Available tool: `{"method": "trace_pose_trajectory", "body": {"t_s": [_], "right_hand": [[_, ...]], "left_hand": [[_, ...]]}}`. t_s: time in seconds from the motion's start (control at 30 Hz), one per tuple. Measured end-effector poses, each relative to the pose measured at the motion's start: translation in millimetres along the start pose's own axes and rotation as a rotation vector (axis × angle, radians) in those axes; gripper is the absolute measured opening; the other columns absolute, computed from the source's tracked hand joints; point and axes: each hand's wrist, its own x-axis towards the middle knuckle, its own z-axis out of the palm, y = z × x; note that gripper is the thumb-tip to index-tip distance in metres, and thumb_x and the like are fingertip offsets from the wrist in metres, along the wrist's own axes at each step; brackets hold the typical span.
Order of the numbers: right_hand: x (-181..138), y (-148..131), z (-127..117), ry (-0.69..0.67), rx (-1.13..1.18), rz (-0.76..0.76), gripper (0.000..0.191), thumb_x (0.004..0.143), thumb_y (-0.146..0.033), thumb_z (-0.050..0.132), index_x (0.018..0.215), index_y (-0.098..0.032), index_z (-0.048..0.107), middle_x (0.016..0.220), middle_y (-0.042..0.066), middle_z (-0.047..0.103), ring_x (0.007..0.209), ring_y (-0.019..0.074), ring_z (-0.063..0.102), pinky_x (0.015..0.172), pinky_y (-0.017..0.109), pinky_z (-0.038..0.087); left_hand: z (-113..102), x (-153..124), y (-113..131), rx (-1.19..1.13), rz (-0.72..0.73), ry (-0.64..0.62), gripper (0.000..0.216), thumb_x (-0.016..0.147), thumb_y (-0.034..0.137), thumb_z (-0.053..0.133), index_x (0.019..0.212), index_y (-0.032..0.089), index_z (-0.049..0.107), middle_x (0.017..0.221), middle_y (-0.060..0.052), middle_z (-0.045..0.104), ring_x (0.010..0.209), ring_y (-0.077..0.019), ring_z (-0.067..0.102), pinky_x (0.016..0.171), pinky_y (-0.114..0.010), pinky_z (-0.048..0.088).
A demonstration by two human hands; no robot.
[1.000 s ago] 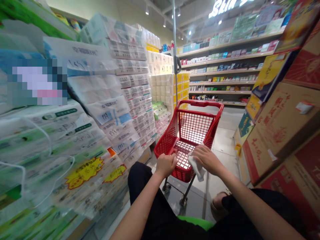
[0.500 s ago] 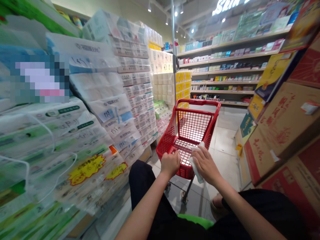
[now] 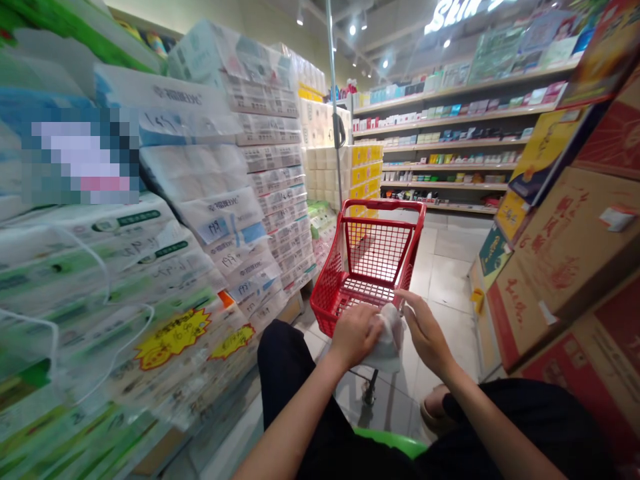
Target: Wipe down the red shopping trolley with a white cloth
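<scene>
A thin white cloth (image 3: 391, 343) hangs crumpled in front of the near end of a small red shopping cart (image 3: 345, 243). My left hand (image 3: 356, 333) has its fingers closed on the cloth's left side. Just right of the cloth, my right hand (image 3: 425, 333) is open with its fingers stretched out toward the cart. Its fingertips are close to the cloth; whether they touch it, I cannot tell. The cart's basket shows bare red grid, and its near rim is partly hidden behind my hands and the cloth.
Tall stacks of packaged tissue (image 3: 273, 153) line the left side, with yellow price tags (image 3: 175, 339) on some. Cardboard boxes (image 3: 565, 247) pile up on the right. Behind the cart are a glass door's handle (image 3: 339, 130) and shelves (image 3: 440, 143) of small goods. My knees flank the cart.
The cloth has passed from my right hand to my left. My right hand has let go and opened out. The cart has shifted slightly left, and the door edge has also moved left.
</scene>
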Motion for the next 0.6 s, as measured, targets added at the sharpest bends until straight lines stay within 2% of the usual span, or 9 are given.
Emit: {"method": "trace_pose_trajectory", "body": {"t_s": [0.13,0.23,0.3,0.4,0.53,0.6], "right_hand": [[15.6,26.3,1.4,-0.231,-0.229,-0.085,0.040,0.099,-0.035,0.028,0.133,-0.030,0.049,0.132,0.001,0.057,0.132,0.0191,0.042,0.113,0.047,0.029],[18.8,38.9,1.3,-0.313,-0.342,-0.141,0.041,0.100,-0.035,0.026,0.134,-0.032,0.048,0.136,-0.003,0.054,0.136,0.0167,0.037,0.117,0.047,0.020],[19.4,45.2,-0.5,-0.318,-0.365,-0.165,0.041,0.100,-0.036,0.026,0.134,-0.032,0.048,0.139,-0.003,0.052,0.136,0.0162,0.036,0.118,0.046,0.019],[21.0,55.3,-5.4,-0.318,-0.365,-0.163,0.040,0.100,-0.037,0.026,0.133,-0.031,0.048,0.140,-0.003,0.051,0.137,0.0160,0.036,0.118,0.045,0.019],[26.6,67.9,-14.4,-0.292,-0.341,-0.095,0.039,0.100,-0.038,0.023,0.127,-0.031,0.052,0.137,-0.004,0.053,0.135,0.0153,0.038,0.116,0.046,0.021],[30.6,69.2,-16.9,-0.270,-0.358,-0.075,0.039,0.100,-0.038,0.024,0.119,-0.029,0.057,0.133,-0.002,0.056,0.132,0.0161,0.042,0.114,0.045,0.025]], "left_hand": [[23.2,-1.6,14.8,0.207,0.044,-0.050,0.040,0.095,0.041,0.044,0.125,0.015,0.048,0.098,-0.009,0.063,0.086,-0.0215,0.060,0.074,-0.033,0.045],[29.3,-2.3,7.1,0.281,0.122,-0.049,0.040,0.098,0.042,0.039,0.129,0.018,0.046,0.093,-0.006,0.064,0.082,-0.0187,0.061,0.068,-0.031,0.043],[25.4,-4.0,-8.4,0.284,0.197,-0.065,0.037,0.099,0.043,0.035,0.125,0.021,0.049,0.093,-0.004,0.064,0.083,-0.0172,0.060,0.070,-0.029,0.042],[11.4,-9.3,-44.7,0.293,0.282,-0.099,0.033,0.100,0.043,0.035,0.118,0.023,0.054,0.094,-0.004,0.064,0.086,-0.0168,0.059,0.075,-0.030,0.040],[-7.1,-15.0,-95.2,0.351,0.311,-0.080,0.030,0.100,0.038,0.036,0.117,0.021,0.054,0.096,-0.004,0.062,0.090,-0.0178,0.056,0.085,-0.033,0.039],[-8.5,-14.0,-106.8,0.352,0.345,-0.069,0.030,0.100,0.038,0.036,0.116,0.020,0.054,0.098,-0.005,0.062,0.093,-0.0178,0.055,0.089,-0.033,0.039]]}}
